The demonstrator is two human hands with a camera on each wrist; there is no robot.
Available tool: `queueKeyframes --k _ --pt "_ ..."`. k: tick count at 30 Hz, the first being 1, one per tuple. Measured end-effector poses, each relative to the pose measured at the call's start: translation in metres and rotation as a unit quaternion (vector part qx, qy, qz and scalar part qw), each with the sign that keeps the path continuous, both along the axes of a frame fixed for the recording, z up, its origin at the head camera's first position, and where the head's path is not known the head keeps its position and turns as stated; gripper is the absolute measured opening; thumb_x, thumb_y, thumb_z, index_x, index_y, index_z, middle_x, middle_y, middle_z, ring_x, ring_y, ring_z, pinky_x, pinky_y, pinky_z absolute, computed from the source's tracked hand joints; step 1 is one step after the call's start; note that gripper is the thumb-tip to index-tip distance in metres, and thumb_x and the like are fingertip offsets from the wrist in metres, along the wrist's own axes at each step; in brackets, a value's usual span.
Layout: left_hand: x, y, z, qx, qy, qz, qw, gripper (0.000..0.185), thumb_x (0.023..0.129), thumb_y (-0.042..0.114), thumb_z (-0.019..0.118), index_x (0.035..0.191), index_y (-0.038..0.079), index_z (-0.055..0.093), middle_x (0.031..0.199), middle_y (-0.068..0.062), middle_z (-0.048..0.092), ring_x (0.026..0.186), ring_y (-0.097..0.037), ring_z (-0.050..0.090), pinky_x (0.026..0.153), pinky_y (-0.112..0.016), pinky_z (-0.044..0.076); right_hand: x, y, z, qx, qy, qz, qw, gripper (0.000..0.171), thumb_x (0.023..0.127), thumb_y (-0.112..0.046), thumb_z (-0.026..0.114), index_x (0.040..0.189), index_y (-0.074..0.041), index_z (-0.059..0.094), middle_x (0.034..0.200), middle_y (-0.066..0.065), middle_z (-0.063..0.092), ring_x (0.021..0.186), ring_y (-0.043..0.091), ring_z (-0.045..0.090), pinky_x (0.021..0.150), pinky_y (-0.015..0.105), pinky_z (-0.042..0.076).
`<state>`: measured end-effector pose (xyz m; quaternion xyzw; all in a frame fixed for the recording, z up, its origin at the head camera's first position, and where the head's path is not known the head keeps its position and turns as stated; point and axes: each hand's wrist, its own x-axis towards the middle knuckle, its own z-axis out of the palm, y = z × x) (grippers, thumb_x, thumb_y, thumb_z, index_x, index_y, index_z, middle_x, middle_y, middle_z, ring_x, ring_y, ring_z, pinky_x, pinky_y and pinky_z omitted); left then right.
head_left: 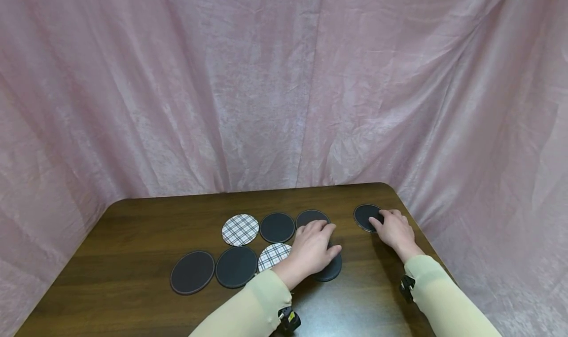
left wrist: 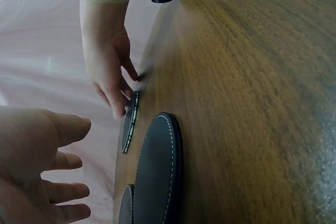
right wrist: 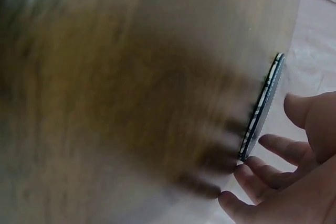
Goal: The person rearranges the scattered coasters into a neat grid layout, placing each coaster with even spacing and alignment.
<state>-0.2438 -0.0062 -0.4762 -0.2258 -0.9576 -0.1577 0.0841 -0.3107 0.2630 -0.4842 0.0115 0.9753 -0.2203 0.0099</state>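
Observation:
Several round coasters lie on a dark wooden table (head_left: pixel 133 228). My left hand (head_left: pixel 326 238) hovers with relaxed, spread fingers over a dark coaster (head_left: pixel 332 272), partly hiding another dark coaster (head_left: pixel 309 215) behind it. In the left wrist view the left hand (left wrist: pixel 63 156) is apart from the dark stitched coaster (left wrist: pixel 157 171). My right hand (head_left: pixel 382 222) touches the near edge of a separate dark coaster (head_left: pixel 365 215) at the far right with straight fingertips. In the right wrist view, that coaster (right wrist: pixel 262 108) is seen edge-on by the right hand (right wrist: pixel 268 171).
Left of the hands lie two plaid coasters (head_left: pixel 240 229) (head_left: pixel 272 255) and three dark ones (head_left: pixel 277 227) (head_left: pixel 236 266) (head_left: pixel 193 272). A pink curtain (head_left: pixel 284 80) hangs behind and around the table. The right table edge (head_left: pixel 421 223) is close to my right hand.

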Motion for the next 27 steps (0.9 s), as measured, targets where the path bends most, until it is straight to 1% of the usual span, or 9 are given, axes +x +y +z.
queueKeyframes --k 7,14,21,27 --pt "0.003 -0.001 0.002 -0.001 0.002 -0.004 1.0 0.054 0.107 0.045 0.074 0.152 0.016 0.065 0.151 -0.01 0.063 0.145 -0.03 0.055 0.112 -0.055 0.046 0.004 0.001 -0.001 0.022 -0.003 0.011 1.0 0.06 0.115 -0.036 0.058 0.157 0.006 0.052 0.162 0.039 0.036 0.144 0.061 0.038 0.11 0.074 0.038" --pt "0.005 -0.001 0.0 -0.001 0.0 -0.006 1.0 0.053 0.106 0.044 0.074 0.151 0.017 0.066 0.15 -0.01 0.064 0.144 -0.03 0.056 0.111 -0.054 0.047 0.012 -0.002 -0.005 0.051 0.01 0.034 0.998 0.06 0.113 -0.035 0.063 0.154 0.007 0.056 0.159 0.037 0.043 0.142 0.061 0.042 0.108 0.076 0.04" --pt "0.008 0.0 0.0 -0.004 -0.009 -0.006 0.9999 0.053 0.107 0.046 0.074 0.151 0.018 0.066 0.151 -0.009 0.064 0.144 -0.029 0.056 0.112 -0.053 0.047 0.03 -0.003 -0.004 0.062 0.032 0.048 0.996 0.058 0.111 -0.035 0.067 0.152 0.006 0.059 0.155 0.037 0.048 0.139 0.061 0.045 0.105 0.077 0.042" --pt "0.006 0.003 0.0 -0.005 -0.006 -0.007 0.9999 0.052 0.106 0.044 0.075 0.15 0.017 0.067 0.149 -0.009 0.065 0.142 -0.029 0.058 0.111 -0.053 0.047 0.047 -0.006 -0.004 0.071 0.036 0.06 0.995 0.059 0.11 -0.034 0.07 0.151 0.006 0.06 0.155 0.038 0.049 0.139 0.061 0.046 0.104 0.076 0.043"
